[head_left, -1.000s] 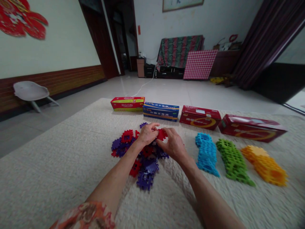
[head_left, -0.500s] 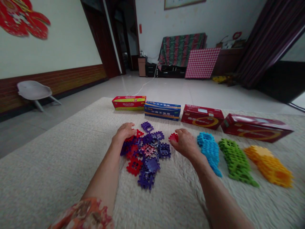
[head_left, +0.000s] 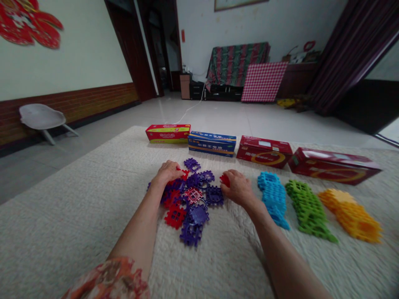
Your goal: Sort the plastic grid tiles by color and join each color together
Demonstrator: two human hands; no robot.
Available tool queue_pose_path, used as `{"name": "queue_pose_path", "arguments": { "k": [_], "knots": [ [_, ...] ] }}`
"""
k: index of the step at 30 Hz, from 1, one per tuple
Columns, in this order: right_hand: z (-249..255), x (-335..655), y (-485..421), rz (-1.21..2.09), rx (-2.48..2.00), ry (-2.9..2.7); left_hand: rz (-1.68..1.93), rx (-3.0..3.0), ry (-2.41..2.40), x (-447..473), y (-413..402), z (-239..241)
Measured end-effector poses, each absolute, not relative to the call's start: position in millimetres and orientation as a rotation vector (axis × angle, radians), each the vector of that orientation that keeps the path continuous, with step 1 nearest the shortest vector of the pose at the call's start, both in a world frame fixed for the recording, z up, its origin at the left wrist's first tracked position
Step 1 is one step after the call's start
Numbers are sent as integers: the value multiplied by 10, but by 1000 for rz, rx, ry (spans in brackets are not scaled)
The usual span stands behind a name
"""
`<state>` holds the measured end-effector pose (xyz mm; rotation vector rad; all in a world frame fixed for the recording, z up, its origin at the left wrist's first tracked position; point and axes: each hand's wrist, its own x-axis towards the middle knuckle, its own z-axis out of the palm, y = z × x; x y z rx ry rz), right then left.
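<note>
A quilted cream mat [head_left: 93, 203] fills the lower frame; pale floor tiles [head_left: 224, 118] stretch behind, a white chair [head_left: 42, 117] at left. Right of centre, the right hand [head_left: 238, 187] pinches a red piece [head_left: 225, 180], its visible edge facing left, long axis hidden. The left hand [head_left: 169, 171] covers the central pile's [head_left: 199, 214] upper left; its grip cannot be told.

On my feed the right hand [head_left: 238, 187] hides most of the red piece [head_left: 224, 180] in its fingers, and the back of the left hand [head_left: 168, 171] covers part of the red and purple pile [head_left: 199, 214], so I can't tell whether it grips anything. My view's top edge crops the wall picture [head_left: 240, 3], the bottom edge crops the floral sleeve [head_left: 109, 280], and lettering on the rightmost box [head_left: 335, 166] is too blurred to read.
</note>
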<state>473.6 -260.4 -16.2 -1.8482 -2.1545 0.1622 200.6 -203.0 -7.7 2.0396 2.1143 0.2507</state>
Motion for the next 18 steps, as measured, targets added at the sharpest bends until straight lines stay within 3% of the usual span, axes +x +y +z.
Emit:
{"name": "queue_pose_path", "arguments": {
  "k": [8,18],
  "knots": [
    [-234,4785,-2548,141,-1873,-2169,280,1939,2059,2038,-2053,-20],
    [-40,4762,-2625,120,-1977,-2203,650,1795,2206,2043,-2007,31]
  ]
}}
